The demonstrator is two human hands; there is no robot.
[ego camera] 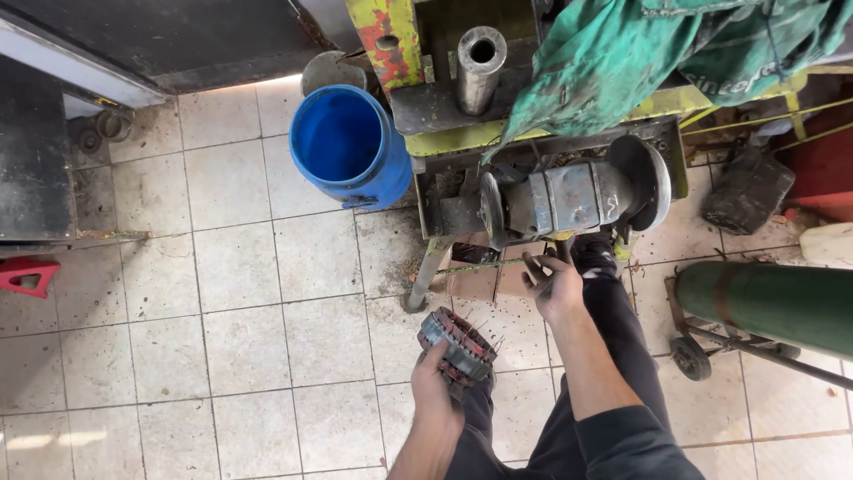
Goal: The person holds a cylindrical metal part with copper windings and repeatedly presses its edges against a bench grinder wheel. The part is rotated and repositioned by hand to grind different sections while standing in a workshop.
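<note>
My left hand grips a round motor stator, a grey ring with reddish copper windings, held low over the tiled floor. My right hand is stretched forward with greasy fingers spread, empty, just below a bench grinder. The grinder is grey, with a wheel at each end, and sits on a yellow-green metal stand. My dark-trousered legs and a black shoe show under the right arm.
A blue plastic bucket stands left of the stand. A steel tube and a green cloth lie on top. A green gas cylinder on a wheeled cart is at right. A red jack stand is far left.
</note>
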